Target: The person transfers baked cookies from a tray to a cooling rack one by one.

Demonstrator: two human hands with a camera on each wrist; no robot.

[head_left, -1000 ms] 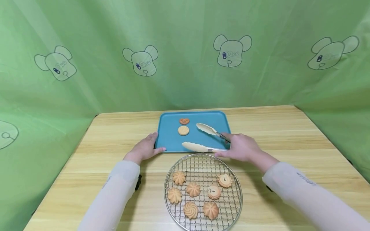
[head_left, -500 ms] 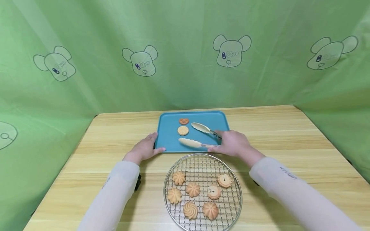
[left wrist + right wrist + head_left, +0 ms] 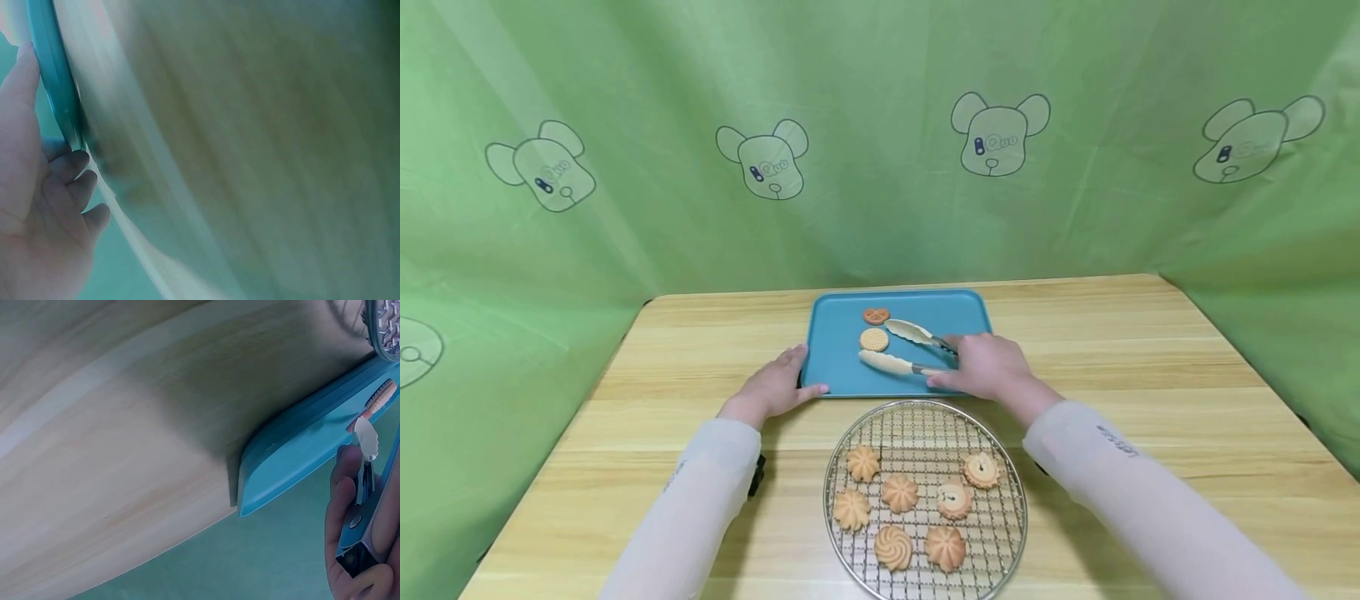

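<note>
My right hand (image 3: pixel 985 365) grips a pair of tongs (image 3: pixel 886 362) over the blue tray (image 3: pixel 835 367). Their pale scalloped tips are spread apart, one on the far right and one on the near side of a round biscuit (image 3: pixel 874 339). Just behind that lies a brown pretzel-shaped biscuit (image 3: pixel 876 316). At the tray's near left corner rests my left hand (image 3: pixel 771 387), thumb on the front rim and fingers along the left side. In the right wrist view the tongs (image 3: pixel 367 439) show mostly their metal hinge end and one tip.
In front of the tray stands a round wire cooling rack (image 3: pixel 917 433) bearing several biscuits, such as a swirl-shaped biscuit (image 3: pixel 893 547). The wooden table (image 3: pixel 647 417) extends to both sides. A green curtain (image 3: pixel 880 225) hangs behind the table.
My right hand has moved left with the tongs, so their spread tips have come up to the round biscuit. My left hand keeps its place at the tray corner.
</note>
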